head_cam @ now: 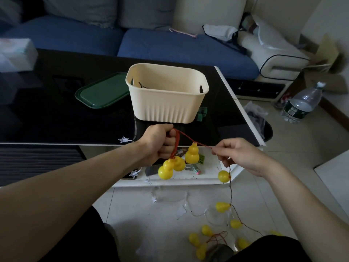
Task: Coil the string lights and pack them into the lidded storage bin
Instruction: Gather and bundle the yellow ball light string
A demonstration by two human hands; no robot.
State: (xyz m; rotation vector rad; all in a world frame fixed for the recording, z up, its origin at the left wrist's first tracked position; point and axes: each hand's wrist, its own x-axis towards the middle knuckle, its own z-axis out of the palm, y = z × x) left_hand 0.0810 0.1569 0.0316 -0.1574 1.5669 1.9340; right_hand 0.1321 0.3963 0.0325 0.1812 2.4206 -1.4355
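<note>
While the left hand (158,141) curls into a fist round red loops of the string (190,141), the right hand (243,157) pinches the same string between thumb and fingertips, a little to the right and at about the same height. Between the two hands the red string runs taut, with one yellow gourd (192,154) hanging from it. Two more gourds (171,167) dangle in a cluster just below the left fist. From the right hand the string drops down, darker in colour, past another bulb (224,176) to the floor (294,159), where the remaining yellow bulbs lie scattered in a loose tangle between the person's knees. Beyond the hands, the cream bin (166,104) stands open and upright on the black table (56,114), near its right corner; something dark and thin shows inside, too small to tell what. Its green lid (102,91) lies flat on the table just left of the bin, touching or nearly touching it. A star-shaped ornament (123,139) sits at the table's near edge.
</note>
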